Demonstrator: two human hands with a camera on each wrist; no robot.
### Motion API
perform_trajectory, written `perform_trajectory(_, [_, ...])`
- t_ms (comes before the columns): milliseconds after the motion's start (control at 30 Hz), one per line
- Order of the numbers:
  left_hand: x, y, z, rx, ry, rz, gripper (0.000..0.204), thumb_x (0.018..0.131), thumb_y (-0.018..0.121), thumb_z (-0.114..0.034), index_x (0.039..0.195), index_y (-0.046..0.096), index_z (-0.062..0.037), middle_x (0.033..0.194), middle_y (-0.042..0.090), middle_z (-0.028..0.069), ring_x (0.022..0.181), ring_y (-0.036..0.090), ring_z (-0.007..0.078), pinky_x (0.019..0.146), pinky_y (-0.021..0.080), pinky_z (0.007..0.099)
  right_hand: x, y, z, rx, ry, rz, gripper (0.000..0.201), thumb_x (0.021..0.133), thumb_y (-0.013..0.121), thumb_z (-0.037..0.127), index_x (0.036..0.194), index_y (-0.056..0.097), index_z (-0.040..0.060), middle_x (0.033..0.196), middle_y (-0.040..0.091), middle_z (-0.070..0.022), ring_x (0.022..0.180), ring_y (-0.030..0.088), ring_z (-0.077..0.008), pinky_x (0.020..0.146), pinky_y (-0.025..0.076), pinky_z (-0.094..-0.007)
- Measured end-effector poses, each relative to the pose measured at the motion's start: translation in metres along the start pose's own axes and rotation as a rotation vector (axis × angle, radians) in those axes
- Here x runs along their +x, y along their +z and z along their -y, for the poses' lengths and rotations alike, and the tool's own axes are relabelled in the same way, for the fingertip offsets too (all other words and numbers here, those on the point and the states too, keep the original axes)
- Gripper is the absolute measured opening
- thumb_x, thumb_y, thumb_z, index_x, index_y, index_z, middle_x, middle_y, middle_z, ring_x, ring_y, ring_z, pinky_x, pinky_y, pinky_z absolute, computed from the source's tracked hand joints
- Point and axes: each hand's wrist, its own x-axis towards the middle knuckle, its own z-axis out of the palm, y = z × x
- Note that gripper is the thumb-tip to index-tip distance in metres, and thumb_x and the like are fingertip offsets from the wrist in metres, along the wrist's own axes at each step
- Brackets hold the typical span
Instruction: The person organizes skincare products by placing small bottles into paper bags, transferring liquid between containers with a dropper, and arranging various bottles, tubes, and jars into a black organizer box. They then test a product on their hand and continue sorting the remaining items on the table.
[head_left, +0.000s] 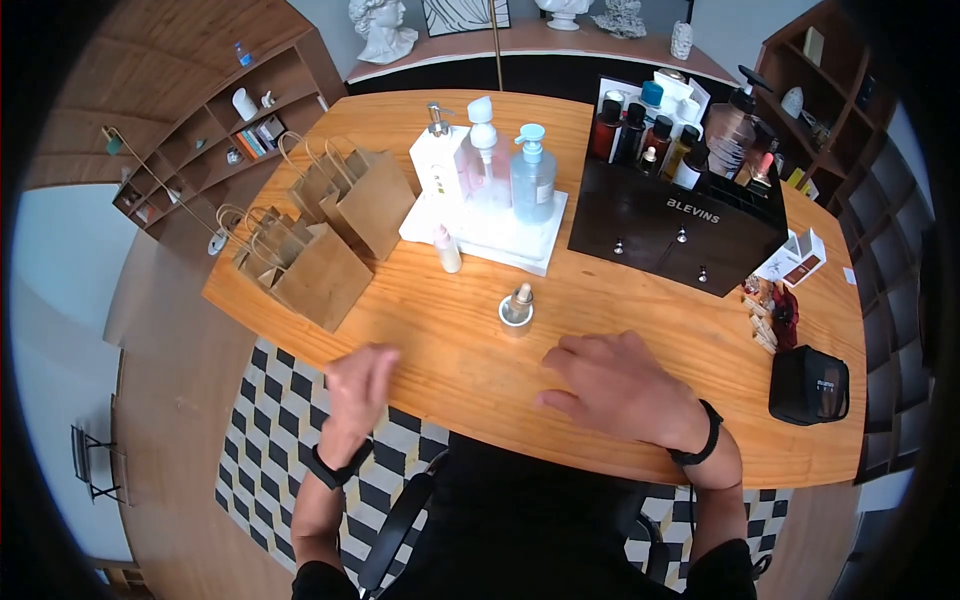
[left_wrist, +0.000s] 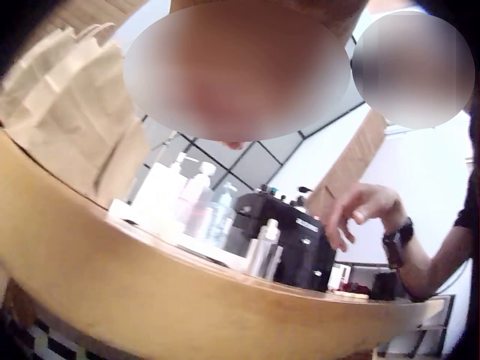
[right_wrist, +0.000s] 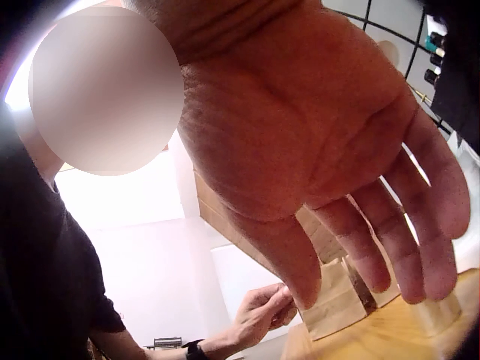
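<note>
My right hand (head_left: 625,385) hovers palm down by the front of the wooden table (head_left: 470,365), its fingers spread and loosely bent, holding nothing. In the right wrist view its palm (right_wrist: 300,127) faces the camera. Just beyond its fingertips stands a small dropper bottle (head_left: 522,296) in a small round white-rimmed cup (head_left: 516,327). My left hand (head_left: 358,388) is at the table's front left edge, fingers loosely bent, with no object visible in it. In the right wrist view the left hand (right_wrist: 261,311) appears with its thumb near the index finger.
Brown paper bags (head_left: 318,280) stand at the left. Behind the dropper bottle are a small pale bottle (head_left: 447,250) and a white tray (head_left: 480,245) with pump bottles. A black drawer box (head_left: 650,235) full of bottles stands right, a black case (head_left: 808,388) at the far right.
</note>
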Motion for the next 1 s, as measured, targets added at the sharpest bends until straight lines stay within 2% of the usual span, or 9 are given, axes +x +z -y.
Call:
perform_trajectory(33, [0.01, 0.008, -0.018, -0.018, 0.204, 0.023, 0.008, 0.093, 0.066, 0.002, 0.098, 0.073, 0.0021, 0.083, 0.071, 0.0131, 0.071, 0.072, 0.0272, 0.065, 0.059, 0.0379, -0.002, -0.009, 0.0, -0.025, 0.052, -0.01, 0.036, 0.107, 0.062, 0.035, 0.11, 0.067, -0.0002, 0.108, 0.068, -0.0159, 0.105, 0.067, -0.0349, 0.087, 0.048, -0.0487])
perform_trajectory(100, [0.014, 0.022, -0.047, -0.061, 0.328, 0.204, 0.038, 0.084, 0.066, 0.007, 0.121, 0.073, -0.0007, 0.101, 0.075, 0.011, 0.091, 0.077, 0.0283, 0.077, 0.064, 0.0406, -0.005, -0.017, -0.004, -0.053, 0.109, -0.022, 0.035, 0.107, 0.062, 0.035, 0.113, 0.068, 0.001, 0.109, 0.068, -0.0147, 0.105, 0.068, -0.0348, 0.086, 0.048, -0.049])
perform_trajectory(167, [0.029, 0.034, -0.079, -0.164, 0.598, 0.309, 0.053, 0.081, 0.071, 0.001, 0.134, 0.068, -0.001, 0.106, 0.075, 0.0104, 0.097, 0.075, 0.025, 0.081, 0.062, 0.0379, -0.012, -0.021, -0.013, -0.135, 0.117, -0.273, 0.021, 0.101, 0.065, 0.022, 0.109, 0.07, 0.0029, 0.104, 0.07, -0.0131, 0.101, 0.07, -0.0344, 0.083, 0.05, -0.0465])
perform_trajectory(233, [0.033, 0.045, -0.11, -0.301, 0.805, 0.438, 0.027, 0.093, 0.072, -0.013, 0.117, 0.073, -0.0006, 0.095, 0.072, 0.0096, 0.089, 0.071, 0.0205, 0.073, 0.056, 0.0338, -0.017, -0.031, -0.022, -0.176, 0.136, -0.312, 0.016, 0.096, 0.066, 0.015, 0.105, 0.072, 0.0032, 0.1, 0.07, -0.0124, 0.097, 0.071, -0.0342, 0.08, 0.052, -0.0454])
perform_trajectory(367, [0.021, 0.081, -0.162, -0.455, 1.134, 0.594, 0.026, 0.1, 0.07, -0.024, 0.082, 0.065, -0.0061, 0.07, 0.054, -0.0003, 0.074, 0.058, 0.0166, 0.07, 0.045, 0.0323, -0.024, -0.039, -0.028, -0.228, 0.107, -0.494, 0.016, 0.083, 0.064, -0.001, 0.095, 0.074, 0.0035, 0.091, 0.069, -0.0112, 0.089, 0.072, -0.0341, 0.075, 0.055, -0.043])
perform_trajectory(533, [0.024, 0.103, -0.222, -0.478, 1.382, 0.455, 0.021, 0.096, 0.069, -0.023, 0.082, 0.064, -0.0074, 0.076, 0.058, -0.0007, 0.076, 0.059, 0.0186, 0.077, 0.046, 0.0333, -0.028, -0.043, -0.028, -0.229, 0.127, -0.427, 0.012, 0.089, 0.073, 0.01, 0.098, 0.076, 0.0042, 0.094, 0.072, -0.0102, 0.086, 0.072, -0.0326, 0.071, 0.055, -0.0435])
perform_trajectory(633, [0.036, 0.109, -0.243, -0.631, 1.328, 0.275, 0.015, 0.076, 0.07, -0.017, 0.072, 0.063, -0.0047, 0.068, 0.058, 0.0027, 0.073, 0.059, 0.0209, 0.077, 0.043, 0.0344, -0.03, -0.042, -0.027, -0.206, 0.135, -0.457, 0.022, 0.091, 0.079, 0.021, 0.106, 0.077, 0.0044, 0.096, 0.074, -0.01, 0.085, 0.074, -0.0299, 0.07, 0.055, -0.0424])
perform_trajectory(933, [0.031, 0.114, -0.229, -0.593, 1.2, 0.328, 0.016, 0.074, 0.072, -0.014, 0.077, 0.064, -0.0012, 0.067, 0.055, 0.0031, 0.071, 0.064, 0.0178, 0.057, 0.045, 0.0328, -0.016, -0.038, -0.026, -0.161, 0.212, -0.287, 0.039, 0.095, 0.078, 0.03, 0.124, 0.073, 0.0045, 0.101, 0.076, -0.0124, 0.091, 0.075, -0.0293, 0.075, 0.055, -0.0418])
perform_trajectory(1000, [0.045, 0.104, -0.223, -0.573, 1.162, 0.291, 0.016, 0.075, 0.072, -0.014, 0.08, 0.065, -0.0011, 0.069, 0.056, 0.0034, 0.069, 0.064, 0.0178, 0.054, 0.045, 0.0327, -0.015, -0.038, -0.03, -0.092, 0.187, -0.311, 0.036, 0.098, 0.073, 0.03, 0.123, 0.07, 0.0041, 0.102, 0.074, -0.0148, 0.094, 0.072, -0.0385, 0.078, 0.054, -0.0488])
